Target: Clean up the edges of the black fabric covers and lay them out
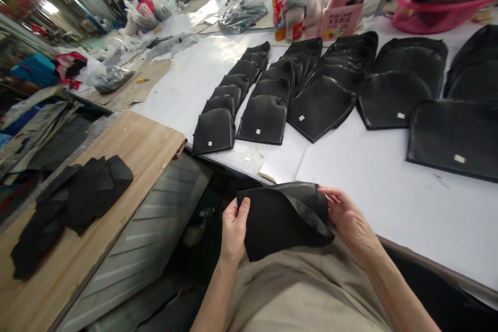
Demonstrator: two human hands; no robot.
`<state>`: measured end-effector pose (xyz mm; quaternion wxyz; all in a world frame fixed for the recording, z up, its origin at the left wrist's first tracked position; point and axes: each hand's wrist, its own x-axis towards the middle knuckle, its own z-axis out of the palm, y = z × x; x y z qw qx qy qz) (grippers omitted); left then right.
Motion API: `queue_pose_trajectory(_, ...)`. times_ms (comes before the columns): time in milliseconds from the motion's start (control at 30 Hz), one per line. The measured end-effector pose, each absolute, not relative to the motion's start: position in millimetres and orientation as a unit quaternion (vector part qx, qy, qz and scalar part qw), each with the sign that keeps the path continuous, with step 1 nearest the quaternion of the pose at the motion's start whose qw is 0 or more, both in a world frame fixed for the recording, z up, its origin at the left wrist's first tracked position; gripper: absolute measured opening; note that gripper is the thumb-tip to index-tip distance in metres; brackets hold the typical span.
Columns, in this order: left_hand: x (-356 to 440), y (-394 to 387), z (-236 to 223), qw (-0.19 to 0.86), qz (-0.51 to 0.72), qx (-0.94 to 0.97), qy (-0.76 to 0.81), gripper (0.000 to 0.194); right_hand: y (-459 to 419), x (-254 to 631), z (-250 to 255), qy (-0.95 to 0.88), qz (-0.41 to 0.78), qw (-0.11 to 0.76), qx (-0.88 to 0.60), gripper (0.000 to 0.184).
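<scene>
A black leather-like piece (280,220) is held in front of my body, just off the white table's near edge. My left hand (235,223) pinches its left edge, thumb on top. At its upper right corner, my right hand (346,215) grips the edge with the fingertips. The piece is folded over, and its right side gapes apart, showing a shinier inner face. Beyond it, rows of similar black pieces lie overlapping on the table, among them one in the nearest left stack (213,127) and a wider one (322,104); several front ones carry small white stickers.
The white table (369,166) spreads ahead and right. At its back stand a red-capped bottle (279,10), a jar (294,25), a pink-lidded bottle (317,0), a pink box (346,10) and a pink basin (428,15). Black pieces (89,192) lie on a wooden board (132,140) at left.
</scene>
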<state>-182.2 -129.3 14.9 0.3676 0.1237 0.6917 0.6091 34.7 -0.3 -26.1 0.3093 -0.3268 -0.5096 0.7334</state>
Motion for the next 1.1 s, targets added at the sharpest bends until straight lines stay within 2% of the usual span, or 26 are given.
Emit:
queue_pose_trajectory(133, -183, -131, 15, 0.325, 0.584, 0.168, 0.724, 0.037, 1, 42, -26, -0.615, 0.675, 0.287, -0.29, 0.092)
queue_pose_trajectory(200, -182, -132, 14, 0.316, 0.577, 0.178, 0.731, 0.036, -2, 41, -23, -0.682, 0.615, 0.267, -0.292, 0.092)
queue_pose_trajectory(267, -183, -133, 13, 0.319, 0.573, 0.18, 0.733, 0.036, -6, 37, -19, -0.725, 0.553, 0.259, -0.319, 0.074)
queue_pose_trajectory(333, -183, -134, 11, 0.324, 0.57, 0.179, 0.734, 0.036, -11, 31, -18, -0.72, 0.522, 0.291, -0.351, 0.043)
queue_pose_trajectory(400, -184, -136, 8, 0.326, 0.574, 0.173, 0.731, 0.035, -13, 27, -17, -0.681, 0.533, 0.329, -0.381, 0.019)
queue_pose_trajectory(433, -184, -136, 7, 0.326, 0.579, 0.168, 0.729, 0.035, -13, 26, -17, -0.655, 0.549, 0.339, -0.393, 0.016)
queue_pose_trajectory(567, -182, -137, 3, 0.33, 0.596, 0.144, 0.718, 0.036, -12, 22, -13, -0.53, 0.643, 0.349, -0.429, 0.027)
queue_pose_trajectory(700, -179, -138, 0, 0.343, 0.613, 0.128, 0.7, 0.034, -13, 20, -11, -0.419, 0.715, 0.36, -0.428, 0.027)
queue_pose_trajectory(1100, -183, -146, -8, 0.335, 0.623, 0.126, 0.695, 0.033, -14, 20, -11, -0.366, 0.742, 0.383, -0.41, 0.024)
